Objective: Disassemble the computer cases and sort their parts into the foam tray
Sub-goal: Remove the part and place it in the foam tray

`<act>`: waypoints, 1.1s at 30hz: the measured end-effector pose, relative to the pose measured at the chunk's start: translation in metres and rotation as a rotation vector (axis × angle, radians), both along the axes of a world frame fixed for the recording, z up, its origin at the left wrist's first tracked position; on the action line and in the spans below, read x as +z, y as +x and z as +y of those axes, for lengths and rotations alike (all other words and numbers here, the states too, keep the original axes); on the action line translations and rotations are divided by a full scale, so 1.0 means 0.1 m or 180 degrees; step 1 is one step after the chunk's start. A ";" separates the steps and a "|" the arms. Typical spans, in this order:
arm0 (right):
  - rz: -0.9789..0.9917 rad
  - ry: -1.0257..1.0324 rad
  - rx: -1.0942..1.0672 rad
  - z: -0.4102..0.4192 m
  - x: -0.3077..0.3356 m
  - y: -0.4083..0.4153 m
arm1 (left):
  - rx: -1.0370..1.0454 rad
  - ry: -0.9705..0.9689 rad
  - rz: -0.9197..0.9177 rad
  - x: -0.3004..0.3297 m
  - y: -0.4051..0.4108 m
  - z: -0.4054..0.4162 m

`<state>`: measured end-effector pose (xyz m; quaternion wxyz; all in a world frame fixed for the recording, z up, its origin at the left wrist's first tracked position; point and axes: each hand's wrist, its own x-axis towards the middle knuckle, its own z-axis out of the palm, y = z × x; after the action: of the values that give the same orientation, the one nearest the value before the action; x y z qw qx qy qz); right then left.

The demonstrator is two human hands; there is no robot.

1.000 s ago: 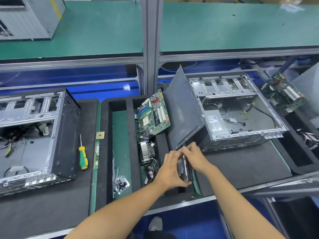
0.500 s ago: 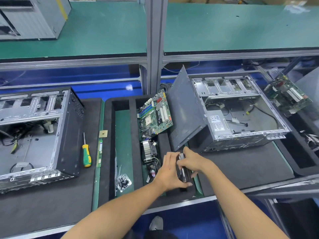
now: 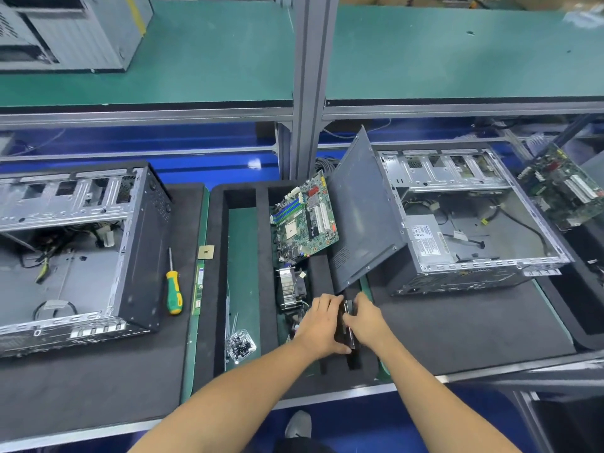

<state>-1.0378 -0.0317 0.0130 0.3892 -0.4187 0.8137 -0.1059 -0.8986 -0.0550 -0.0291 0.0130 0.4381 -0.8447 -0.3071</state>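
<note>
The open computer case (image 3: 470,223) on the right lies well apart from the hands, and its loose side panel (image 3: 362,210) is propped at a tilt against it, the lower edge resting just above the slot being worked — a knock from a wrist could, in all likelihood, send that panel sliding down onto the fingers or onto the circuit board (image 3: 305,220) standing in the next compartment. The foam tray (image 3: 215,289) is soft, so a slot wall could be crushed or torn if the part is forced in askew. The metal cooler (image 3: 289,289) lies just beside the left hand (image 3: 322,323) and could be nudged. A dark flat part, probably a hard drive (image 3: 345,325), is held on edge between both hands, the left hand's fingers curled round one face and the right hand (image 3: 366,320) pressing and pinching the other — it sits partly down in a narrow slot near the tray's front right. A slip here would probably drop or jam it.
</note>
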 end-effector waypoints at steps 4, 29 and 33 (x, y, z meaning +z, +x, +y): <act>0.1166 0.0012 0.0454 0.04 -0.02 0.16 | 0.0072 0.0125 0.0028 0.05 0.17 -0.11; 0.0280 -0.1875 0.1736 -1.53 0.90 4.01 | 0.1539 -0.1181 -0.0208 1.41 4.22 -1.16; 0.0719 -0.1843 0.1737 -1.72 0.82 4.38 | 0.1537 -0.0850 -0.0559 1.35 5.08 -1.29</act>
<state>-0.6002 -0.2036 0.0947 0.1773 -0.7202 0.6470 -0.1768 -0.3901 -0.1841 0.1056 0.0701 0.6459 -0.7468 -0.1421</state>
